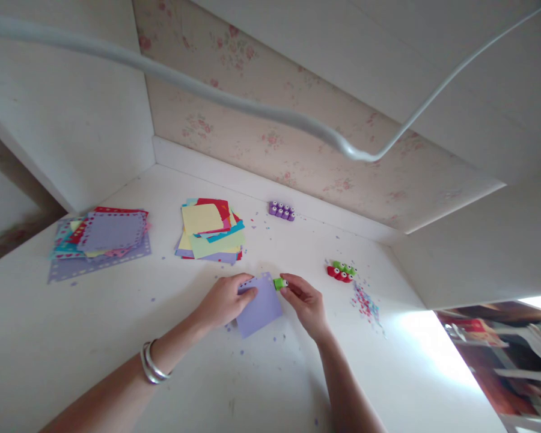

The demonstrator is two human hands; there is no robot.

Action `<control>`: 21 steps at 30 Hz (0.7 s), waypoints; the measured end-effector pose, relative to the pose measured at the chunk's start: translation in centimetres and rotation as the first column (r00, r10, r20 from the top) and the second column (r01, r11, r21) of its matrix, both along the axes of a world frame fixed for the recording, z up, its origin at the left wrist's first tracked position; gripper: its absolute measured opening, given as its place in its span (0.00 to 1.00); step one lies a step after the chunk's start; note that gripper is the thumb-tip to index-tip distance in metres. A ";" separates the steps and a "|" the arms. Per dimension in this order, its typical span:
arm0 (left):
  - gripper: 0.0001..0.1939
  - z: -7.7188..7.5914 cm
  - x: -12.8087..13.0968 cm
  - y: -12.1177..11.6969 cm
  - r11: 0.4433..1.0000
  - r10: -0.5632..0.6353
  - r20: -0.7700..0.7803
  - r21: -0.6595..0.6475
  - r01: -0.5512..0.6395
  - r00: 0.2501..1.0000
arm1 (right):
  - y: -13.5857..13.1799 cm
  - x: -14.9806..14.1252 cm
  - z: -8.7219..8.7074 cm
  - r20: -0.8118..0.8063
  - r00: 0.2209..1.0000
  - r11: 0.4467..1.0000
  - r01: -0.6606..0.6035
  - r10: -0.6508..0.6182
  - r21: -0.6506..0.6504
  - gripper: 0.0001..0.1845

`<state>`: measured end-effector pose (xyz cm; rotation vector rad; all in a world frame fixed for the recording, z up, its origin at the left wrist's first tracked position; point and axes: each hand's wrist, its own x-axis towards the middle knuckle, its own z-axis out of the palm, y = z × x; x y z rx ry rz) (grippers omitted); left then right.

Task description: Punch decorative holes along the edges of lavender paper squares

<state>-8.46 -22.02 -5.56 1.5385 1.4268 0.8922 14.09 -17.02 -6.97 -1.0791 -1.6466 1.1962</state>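
Observation:
My left hand (pixel 229 297) pinches a sheet of purple paper (pixel 260 310) by its left side, thumb on top. Small holes run along the paper's upper left edge. Between the thumb and fingers of my right hand (pixel 307 302) is a small green craft punch (pixel 278 284) with a white eye-like button. The punch sits at the paper's upper right edge; whether the paper is inside its slot I cannot tell. Small purple cut-outs lie on the table around the paper.
Stacked coloured paper (pixel 211 225) lies beyond my left hand, and punched sheets (pixel 112 231) lie further left. Purple punches (pixel 282 210) stand near the wall. Red and green punches (pixel 341 272) and a confetti heap (pixel 366 304) are at right. A white cable (pixel 252 108) crosses above.

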 end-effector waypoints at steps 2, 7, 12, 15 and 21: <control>0.13 -0.1 0.0 0.0 1.000 0.004 0.002 -0.008 -0.004 1.000 | 0.0 0.0 0.0 -0.002 1.000 1.000 -0.010 0.010 0.001 0.13; 0.13 -0.2 0.0 0.1 1.000 0.015 -0.004 -0.003 -0.015 1.000 | 0.0 0.2 -0.2 0.043 0.997 0.996 -0.068 0.065 0.062 0.12; 0.12 -0.2 0.0 0.1 1.000 0.002 0.019 -0.015 -0.002 1.000 | 0.1 0.2 -0.2 0.094 0.994 0.992 -0.072 0.062 0.108 0.11; 0.13 -0.1 0.0 0.2 1.000 -0.005 0.012 -0.025 0.005 1.000 | 0.1 0.3 -0.1 0.091 0.993 0.991 -0.080 0.071 0.105 0.11; 0.13 -0.2 0.0 0.2 0.999 -0.027 -0.003 -0.025 0.027 1.000 | 0.1 0.5 -0.4 0.084 0.994 0.993 -0.071 0.063 0.094 0.10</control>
